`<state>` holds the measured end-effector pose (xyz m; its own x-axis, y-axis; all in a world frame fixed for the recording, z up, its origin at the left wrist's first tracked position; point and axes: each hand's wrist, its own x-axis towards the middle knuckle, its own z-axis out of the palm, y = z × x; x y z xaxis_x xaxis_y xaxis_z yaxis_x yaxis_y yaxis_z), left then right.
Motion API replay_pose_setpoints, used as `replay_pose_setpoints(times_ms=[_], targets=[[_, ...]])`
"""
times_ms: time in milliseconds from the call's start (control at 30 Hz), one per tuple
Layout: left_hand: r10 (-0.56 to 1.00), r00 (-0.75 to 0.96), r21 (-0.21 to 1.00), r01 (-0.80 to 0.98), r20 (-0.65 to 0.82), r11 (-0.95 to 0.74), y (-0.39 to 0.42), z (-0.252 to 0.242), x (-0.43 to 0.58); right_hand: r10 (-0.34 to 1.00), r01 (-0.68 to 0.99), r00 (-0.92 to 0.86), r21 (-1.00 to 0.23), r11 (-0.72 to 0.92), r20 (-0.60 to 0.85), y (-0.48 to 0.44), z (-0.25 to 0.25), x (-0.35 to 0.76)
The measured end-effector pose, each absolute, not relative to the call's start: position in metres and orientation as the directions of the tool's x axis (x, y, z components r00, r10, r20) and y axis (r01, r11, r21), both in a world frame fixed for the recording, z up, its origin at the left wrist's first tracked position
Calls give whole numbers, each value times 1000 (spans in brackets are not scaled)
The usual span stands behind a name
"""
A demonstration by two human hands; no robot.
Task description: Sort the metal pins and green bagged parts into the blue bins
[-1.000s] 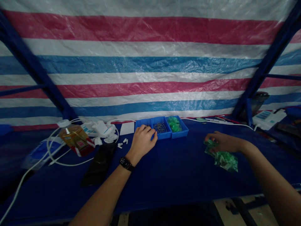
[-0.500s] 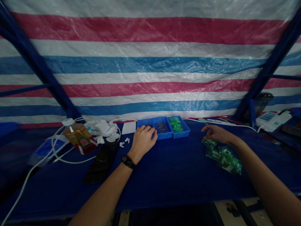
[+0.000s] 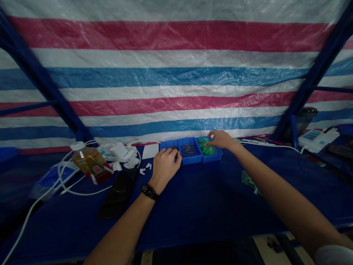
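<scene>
My left hand, with a black band on its wrist, lies over the left blue bin. Its fingers bend loosely over the front edge and its thumb stands apart; the fingertips and most of the bin's contents are hidden. The middle blue bin contains several metal screws. At the right blue bin, my right hand reaches in from the right, thumb and forefinger parted over crumpled green plastic packets. I see nothing held in it.
More green packets lie on the blue table, partly behind my right forearm. Leftward are white earbuds, a dark flat pouch, a drink bottle and white cables. Pens lie at the back right.
My right hand has moved left from above the loose green packets to the right bin. My left hand stays at the left bin.
</scene>
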<state>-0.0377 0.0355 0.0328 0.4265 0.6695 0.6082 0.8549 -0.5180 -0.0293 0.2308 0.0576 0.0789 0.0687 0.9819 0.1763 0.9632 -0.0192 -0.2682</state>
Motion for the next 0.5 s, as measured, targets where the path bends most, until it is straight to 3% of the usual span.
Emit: replay_pose_setpoints(times_ms=[133, 333, 500], targets=[[688, 409, -14, 865, 600, -502, 36, 31, -38, 990, 958, 32, -286, 8, 135, 52, 73, 239], [690, 403, -3, 865, 601, -502, 34, 29, -36, 983, 971, 120, -222, -87, 140, 35, 56, 233], [687, 406, -3, 862, 602, -507, 34, 30, -37, 978, 957, 127, -278, -77, 166, 37, 59, 226]])
